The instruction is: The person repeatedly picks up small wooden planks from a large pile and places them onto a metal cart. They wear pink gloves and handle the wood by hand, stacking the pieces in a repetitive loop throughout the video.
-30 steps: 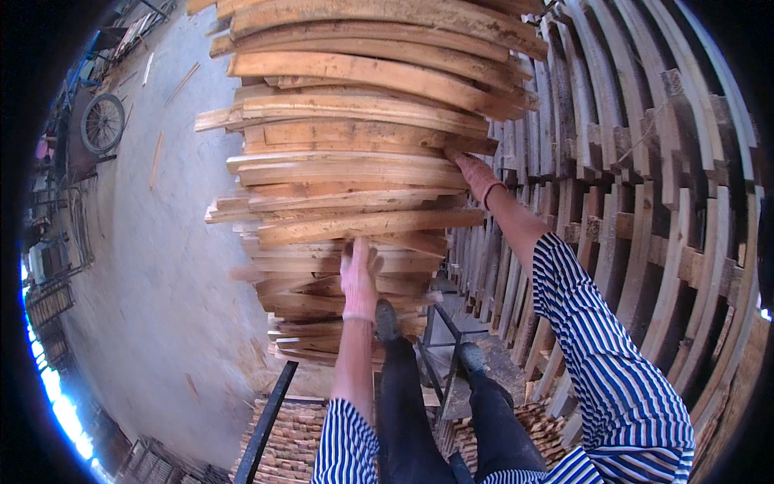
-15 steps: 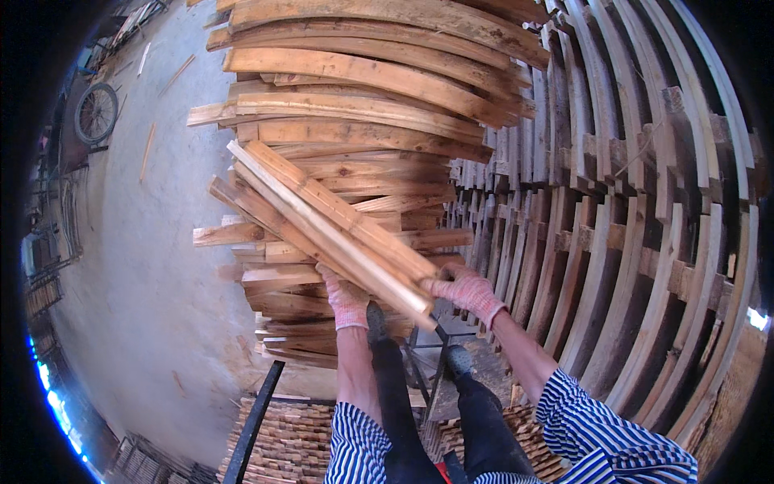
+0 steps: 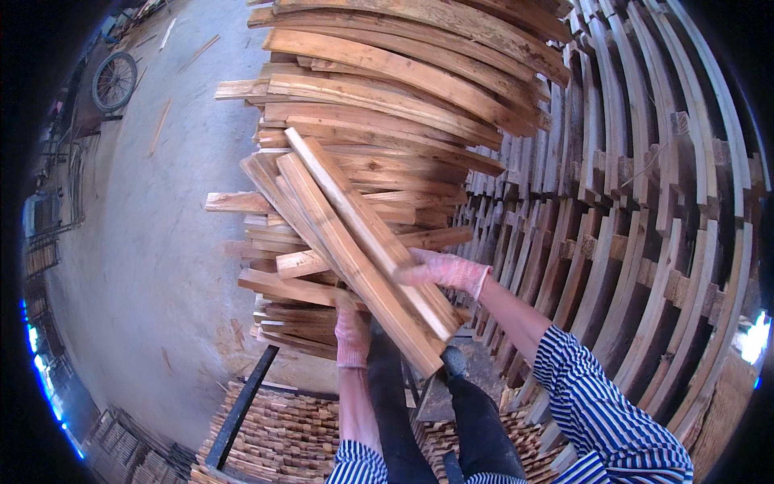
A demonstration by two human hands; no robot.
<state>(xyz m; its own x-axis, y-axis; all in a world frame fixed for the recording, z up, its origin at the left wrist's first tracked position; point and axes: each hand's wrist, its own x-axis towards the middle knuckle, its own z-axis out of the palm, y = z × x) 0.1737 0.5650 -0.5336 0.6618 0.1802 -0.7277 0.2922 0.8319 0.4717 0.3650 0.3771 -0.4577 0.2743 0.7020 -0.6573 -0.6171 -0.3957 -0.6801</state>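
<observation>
A few wooden planks (image 3: 355,262) lie slanted across the front of the stack, their near ends over my legs. My right hand (image 3: 447,273), in a pink knit glove, is closed over the right-hand plank (image 3: 363,214), fingers on its upper face near the close end. From the left, my left hand (image 3: 352,332), gloved alike, grips the planks low down; its fingers are partly hidden beneath the wood. Between the two upper planks a narrow gap shows. Under them is a tall pile of planks (image 3: 403,68) with uneven ends jutting left.
Rows of upright-looking stacked timber (image 3: 637,282) fill the right side. Below left, a dark metal bar (image 3: 242,407) stands by a lower layer of short wood pieces (image 3: 278,427). Concrete floor (image 3: 153,242) spreads left, with a wheel (image 3: 114,81) and loose sticks.
The held planks have spread apart and turned steeper. My right hand has shifted left onto the upper plank's face, while my left hand sits slightly lower in the picture.
</observation>
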